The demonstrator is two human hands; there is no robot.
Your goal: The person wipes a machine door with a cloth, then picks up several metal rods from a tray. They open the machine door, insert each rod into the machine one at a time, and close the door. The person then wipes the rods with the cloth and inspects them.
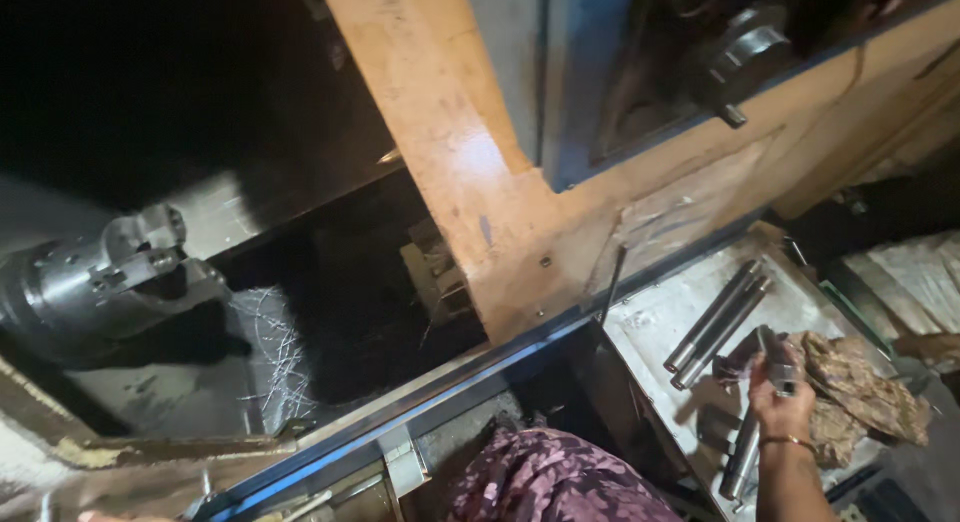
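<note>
Patterned purple cloth (560, 477) fills the bottom edge at six o'clock. Right hand (783, 402), at four o'clock, is closed around a short metal bar (778, 360), above a grey tray (660, 322). Long steel rods (718, 320) lie at its eleven o'clock; a crumpled rag (860, 382) touches it at three. Lathe chuck (95, 282) sits at nine o'clock.
</note>
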